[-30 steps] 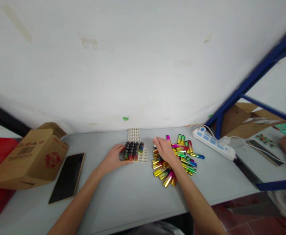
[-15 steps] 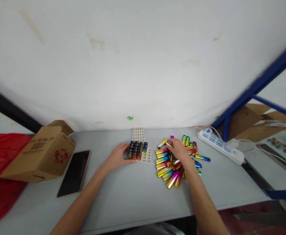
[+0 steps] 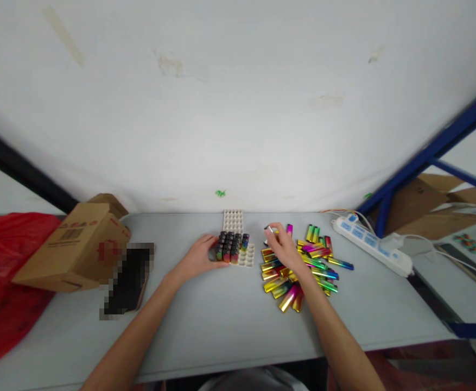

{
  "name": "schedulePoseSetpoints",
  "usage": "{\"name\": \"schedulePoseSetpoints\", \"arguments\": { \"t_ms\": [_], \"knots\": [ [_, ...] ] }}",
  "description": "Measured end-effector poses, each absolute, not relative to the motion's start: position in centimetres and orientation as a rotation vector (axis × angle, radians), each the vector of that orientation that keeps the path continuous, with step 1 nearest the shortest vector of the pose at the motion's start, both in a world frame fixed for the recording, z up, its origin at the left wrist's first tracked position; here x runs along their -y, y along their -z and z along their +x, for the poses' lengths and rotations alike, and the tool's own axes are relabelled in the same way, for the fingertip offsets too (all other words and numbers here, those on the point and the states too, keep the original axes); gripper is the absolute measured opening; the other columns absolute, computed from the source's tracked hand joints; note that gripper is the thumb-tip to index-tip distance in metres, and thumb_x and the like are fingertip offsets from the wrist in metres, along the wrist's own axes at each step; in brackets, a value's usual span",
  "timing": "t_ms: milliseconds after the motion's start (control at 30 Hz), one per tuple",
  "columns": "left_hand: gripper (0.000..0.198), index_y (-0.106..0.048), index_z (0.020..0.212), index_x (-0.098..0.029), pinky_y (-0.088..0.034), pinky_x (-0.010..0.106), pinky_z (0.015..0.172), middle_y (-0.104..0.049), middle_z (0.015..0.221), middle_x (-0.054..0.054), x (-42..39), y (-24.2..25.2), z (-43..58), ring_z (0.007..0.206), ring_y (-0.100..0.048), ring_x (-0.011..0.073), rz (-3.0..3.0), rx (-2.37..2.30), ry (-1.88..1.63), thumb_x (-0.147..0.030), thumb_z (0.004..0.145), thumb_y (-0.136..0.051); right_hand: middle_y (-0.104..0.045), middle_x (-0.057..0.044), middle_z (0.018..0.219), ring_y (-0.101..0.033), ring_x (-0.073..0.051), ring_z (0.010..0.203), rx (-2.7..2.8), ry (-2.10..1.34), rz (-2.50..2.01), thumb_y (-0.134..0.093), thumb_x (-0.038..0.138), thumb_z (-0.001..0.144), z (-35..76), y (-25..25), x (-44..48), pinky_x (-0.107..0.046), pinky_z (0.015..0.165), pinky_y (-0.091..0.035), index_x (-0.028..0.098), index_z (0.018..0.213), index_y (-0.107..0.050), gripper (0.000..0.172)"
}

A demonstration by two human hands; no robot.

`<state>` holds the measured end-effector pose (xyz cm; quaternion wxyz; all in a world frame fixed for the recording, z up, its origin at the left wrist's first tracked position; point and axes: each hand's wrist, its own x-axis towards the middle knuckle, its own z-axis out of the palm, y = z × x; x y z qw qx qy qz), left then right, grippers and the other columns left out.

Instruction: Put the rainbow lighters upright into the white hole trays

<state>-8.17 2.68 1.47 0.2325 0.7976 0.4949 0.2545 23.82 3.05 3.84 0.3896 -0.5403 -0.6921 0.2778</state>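
A white tray (image 3: 247, 258) with round holes sits mid-table, its left part filled with upright lighters (image 3: 230, 247). My left hand (image 3: 199, 257) is curled against the tray's left side, holding it. A loose pile of shiny rainbow-coloured lighters (image 3: 303, 266) lies to the right. My right hand (image 3: 284, 248) hovers over the pile's left end, its fingers pinched on one lighter (image 3: 269, 228) lifted toward the tray. A second, unfilled white tray (image 3: 233, 219) lies just behind the first.
A cardboard box (image 3: 75, 247) and a dark phone (image 3: 128, 279) lie at the left, with red plastic (image 3: 1, 282) beyond. A white power strip (image 3: 372, 244) with cables sits at the right, beside a blue metal frame (image 3: 420, 157). The wall stands close behind the grey table (image 3: 221, 320).
My right hand picked one lighter out of the pile and lifted it leftward toward the tray. My left hand stayed on the tray. The camera shifted slightly.
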Motion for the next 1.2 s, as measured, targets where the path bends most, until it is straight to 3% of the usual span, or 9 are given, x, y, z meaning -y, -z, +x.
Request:
{"name": "schedulePoseSetpoints", "arguments": {
  "t_ms": [133, 267, 467, 733, 933, 1200],
  "knots": [
    [0.064, -0.078, 0.120, -0.022, -0.057, 0.046, 0.105, -0.078, 0.119, 0.011, -2.6, -1.5, -8.1, 0.113, -0.071, 0.0350, 2.187, -1.357, -0.709, -0.064, 0.074, -0.094, -0.045, 0.005, 0.057, -0.046, -0.017, 0.059, 1.793, -0.722, -1.373, -0.045, 0.067, 0.107, 21.8, -3.8, -2.5, -0.030, 0.060, -0.034, 0.026, 0.071, -0.048, 0.055],
    [0.068, -0.078, 0.121, -0.021, -0.056, 0.048, 0.107, -0.078, 0.122, 0.012, -2.6, -1.3, -8.1, 0.116, -0.071, 0.0365, 2.161, -1.369, -0.726, -0.063, 0.072, -0.096, -0.038, 0.005, 0.052, -0.039, -0.015, 0.056, 1.785, -0.665, -1.416, -0.054, 0.062, 0.102, 20.8, -3.5, -2.1, -0.031, 0.058, -0.029, 0.027, 0.059, -0.036, 0.058],
    [0.066, -0.078, 0.120, -0.020, -0.056, 0.048, 0.108, -0.077, 0.122, 0.013, -2.6, -1.4, -8.2, 0.118, -0.071, 0.0376, 2.170, -1.369, -0.694, -0.062, 0.073, -0.096, -0.045, 0.004, 0.054, -0.041, -0.016, 0.055, 1.763, -0.647, -1.423, -0.054, 0.042, 0.096, 20.4, -3.3, -2.0, -0.031, 0.059, -0.030, 0.027, 0.062, -0.040, 0.040],
    [0.066, -0.078, 0.118, -0.020, -0.057, 0.048, 0.106, -0.077, 0.120, 0.013, -2.7, -1.3, -8.1, 0.114, -0.071, 0.0367, 2.166, -1.380, -0.711, -0.059, 0.070, -0.098, -0.040, 0.005, 0.053, -0.037, -0.015, 0.055, 1.793, -0.643, -1.382, -0.051, 0.057, 0.101, 20.2, -4.0, -1.7, -0.031, 0.060, -0.028, 0.027, 0.063, -0.035, 0.051],
    [0.066, -0.077, 0.122, -0.021, -0.056, 0.049, 0.109, -0.077, 0.124, 0.013, -2.7, -1.2, -8.3, 0.119, -0.071, 0.0373, 2.167, -1.368, -0.716, -0.060, 0.073, -0.096, -0.044, 0.005, 0.055, -0.041, -0.015, 0.054, 1.803, -0.614, -1.418, -0.053, 0.041, 0.097, 20.4, -3.6, -1.8, -0.032, 0.060, -0.029, 0.027, 0.066, -0.038, 0.037],
    [0.064, -0.077, 0.116, -0.019, -0.057, 0.046, 0.104, -0.077, 0.118, 0.011, -2.6, -1.7, -8.1, 0.112, -0.071, 0.0350, 2.191, -1.375, -0.699, -0.063, 0.073, -0.094, -0.057, 0.003, 0.069, -0.054, -0.019, 0.064, 1.873, -0.594, -1.279, -0.045, 0.048, 0.113, 20.7, -4.1, -1.8, -0.031, 0.068, -0.041, 0.027, 0.087, -0.050, 0.035]
  ]
}}
